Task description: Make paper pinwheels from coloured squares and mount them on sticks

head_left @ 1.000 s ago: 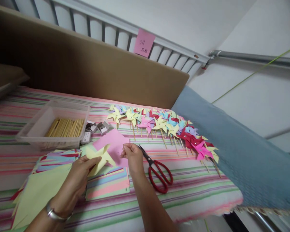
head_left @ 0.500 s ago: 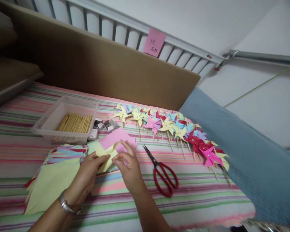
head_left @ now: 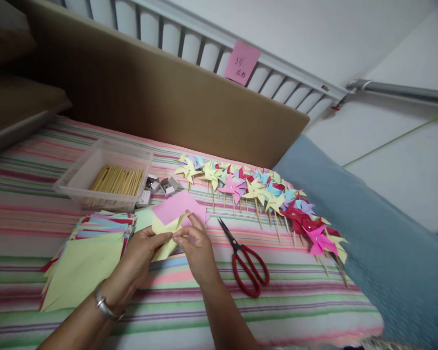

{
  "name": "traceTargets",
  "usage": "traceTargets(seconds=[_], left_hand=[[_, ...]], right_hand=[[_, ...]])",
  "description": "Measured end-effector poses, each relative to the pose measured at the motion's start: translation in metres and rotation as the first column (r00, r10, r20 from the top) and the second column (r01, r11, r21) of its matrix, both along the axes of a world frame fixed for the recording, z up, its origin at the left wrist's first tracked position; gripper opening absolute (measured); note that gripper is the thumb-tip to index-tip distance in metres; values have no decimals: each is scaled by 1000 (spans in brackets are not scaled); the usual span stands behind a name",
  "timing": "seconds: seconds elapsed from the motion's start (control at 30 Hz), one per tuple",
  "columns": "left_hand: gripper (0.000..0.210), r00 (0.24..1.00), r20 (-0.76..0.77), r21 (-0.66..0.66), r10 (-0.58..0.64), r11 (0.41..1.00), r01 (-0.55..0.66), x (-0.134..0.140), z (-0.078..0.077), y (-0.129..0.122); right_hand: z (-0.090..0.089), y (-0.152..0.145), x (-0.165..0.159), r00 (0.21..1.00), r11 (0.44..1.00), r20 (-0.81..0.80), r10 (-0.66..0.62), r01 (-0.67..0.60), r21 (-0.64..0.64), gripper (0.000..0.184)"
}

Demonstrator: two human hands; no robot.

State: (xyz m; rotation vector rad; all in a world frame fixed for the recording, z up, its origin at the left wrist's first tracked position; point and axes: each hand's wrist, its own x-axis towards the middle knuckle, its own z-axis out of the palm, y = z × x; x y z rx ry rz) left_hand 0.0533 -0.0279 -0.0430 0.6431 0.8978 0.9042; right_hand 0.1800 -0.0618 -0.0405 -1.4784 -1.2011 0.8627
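Between my two hands is a sheet of pale yellow paper [head_left: 165, 226], its corners bent in toward the middle. My left hand [head_left: 143, 248] grips it from the left, thumb pressed near the centre. The fingers of my right hand [head_left: 197, 248] pinch its right side close to that thumb. Under it lie a pink sheet [head_left: 175, 206] and several coloured sheets [head_left: 175, 277]. To the left of my left hand is a stack of cut paper squares [head_left: 85, 270], yellow on top. Red-handled scissors [head_left: 244, 257] rest to the right of my right hand, blades slightly apart.
A clear plastic box [head_left: 69, 182] holds wooden sticks [head_left: 118, 180]. Small boxes of metal pins [head_left: 168, 185] sit beside it. Finished paper pinwheels [head_left: 255, 189] on sticks lie in a row at the right. A cardboard panel [head_left: 160, 107] stands behind the striped cloth [head_left: 277, 311].
My right fingers have drawn closer to the left thumb at the middle of the yellow paper. The whole view has shifted slightly.
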Motion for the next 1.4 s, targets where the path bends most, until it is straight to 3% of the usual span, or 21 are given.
traceTargets(seconds=[0.6,1.03,1.17,1.4], left_hand=[[12,998,-67,26,16,1000,-14,0,2,-1],[17,994,-107,27,-2,1000,5,1,-1,-1],[21,993,-119,34,16,999,-12,2,0,-2],[16,995,-99,35,20,999,-16,0,2,-3]], right_hand=[[2,0,3,997,999,74,34,-37,31,6],[3,3,1,999,997,-34,35,-33,71,7],[1,3,-1,998,999,-57,-5,8,44,7],[2,2,0,994,999,-106,41,-40,12,6]])
